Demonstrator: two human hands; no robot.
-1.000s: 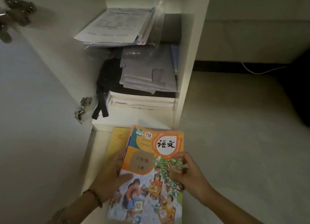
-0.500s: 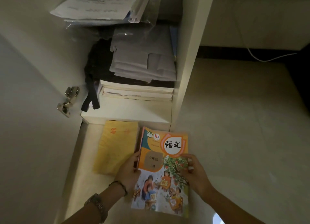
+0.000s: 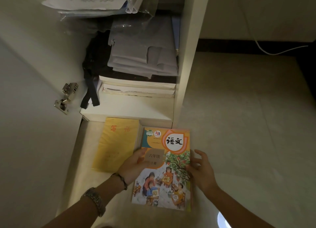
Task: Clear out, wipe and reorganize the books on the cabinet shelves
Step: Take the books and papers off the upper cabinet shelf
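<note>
Dim view down into an open white cabinet.

Far left: open cabinet door with one metal hinge.

Left forearm reaching in from bottom left, wearing one metal watch and one thin bracelet. Left hand gripping the left edge of a colourful textbook, thumb lying across the cover, fingers hidden beneath.

Just left of that hand, one yellow exercise book lying flat on the lower shelf, red characters on top too faint to read with certainty.

Textbook beside the exercise book, cover up, partly past the cabinet's right edge. Large black title "语文" in a white circle; brown label reading "六年级 上册"; two small logos at top left, too small to read; drawing of children at desks under a fruit tree.

Above, on the middle shelf: a stack of two or three thick white books, folded pale papers on top, a black strap dangling at left. Higher still, printed sheets in clear plastic sleeves.

Right hand at the textbook's right edge, fingers loosely spread and relaxed, thumb touching the cover, not clamped.

Far right: pale floor, one white cable.
</note>
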